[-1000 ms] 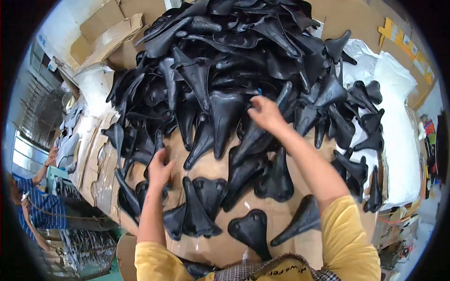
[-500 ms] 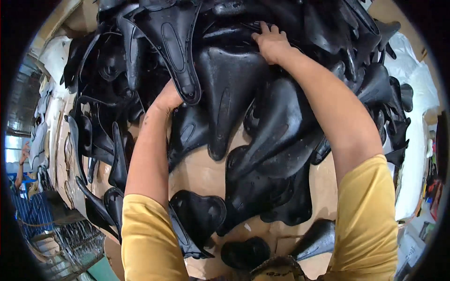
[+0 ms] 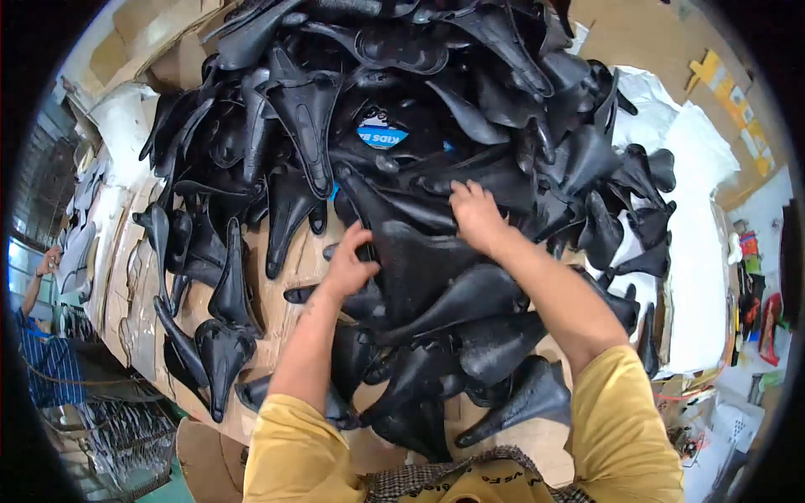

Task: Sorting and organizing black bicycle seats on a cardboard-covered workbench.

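Left hand (image 3: 348, 267): curled, fingers and thumb apart, beside black bicycle-saddle shell (image 3: 419, 264) lying between hands atop similar shells (image 3: 501, 345). Right hand (image 3: 478, 220): bent over shell's upper right edge; cannot tell whether gripping. Farther right: white sheeting (image 3: 704, 268).

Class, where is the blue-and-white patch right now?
In the head view, the blue-and-white patch shows above centre, slightly left, higher than the left hand and right hand, just right of a grooved black piece.

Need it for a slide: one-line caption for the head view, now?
Left hand and right hand amid a heap of black saddles on cardboard.
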A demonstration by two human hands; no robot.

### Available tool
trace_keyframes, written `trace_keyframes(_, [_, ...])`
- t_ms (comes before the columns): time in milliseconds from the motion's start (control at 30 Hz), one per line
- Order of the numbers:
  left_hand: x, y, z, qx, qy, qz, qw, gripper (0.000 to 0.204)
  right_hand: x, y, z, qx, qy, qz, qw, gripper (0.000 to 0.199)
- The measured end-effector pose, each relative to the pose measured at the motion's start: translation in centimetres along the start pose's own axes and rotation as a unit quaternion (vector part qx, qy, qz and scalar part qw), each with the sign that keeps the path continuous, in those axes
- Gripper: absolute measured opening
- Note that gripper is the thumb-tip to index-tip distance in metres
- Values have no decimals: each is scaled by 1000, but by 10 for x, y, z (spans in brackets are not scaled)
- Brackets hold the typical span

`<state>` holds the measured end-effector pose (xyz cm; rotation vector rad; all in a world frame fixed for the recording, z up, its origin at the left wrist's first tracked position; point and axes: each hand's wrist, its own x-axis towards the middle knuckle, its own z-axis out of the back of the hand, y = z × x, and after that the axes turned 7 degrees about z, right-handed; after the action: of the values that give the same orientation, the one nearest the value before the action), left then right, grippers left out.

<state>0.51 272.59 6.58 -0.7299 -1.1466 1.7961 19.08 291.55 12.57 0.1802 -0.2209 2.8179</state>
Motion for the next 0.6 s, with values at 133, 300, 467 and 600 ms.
trace_keyframes(133, [-69,-59,16,60,-2,-2,998,39,-65,44,19,142,3,-60,988,49])
trace_keyframes(300, [-180,-75,75,129,50,-8,990,28,-89,149,51,253,39,-35,966,40])
trace_keyframes(467, [-366,-20,168,87,-32,151,984,24,-91,314,93,250,16,84,965,39])
trace_keyframes(600, [-482,-12,195,80,-49,306,948,22,-109,386,102,399,86,255,877,61])
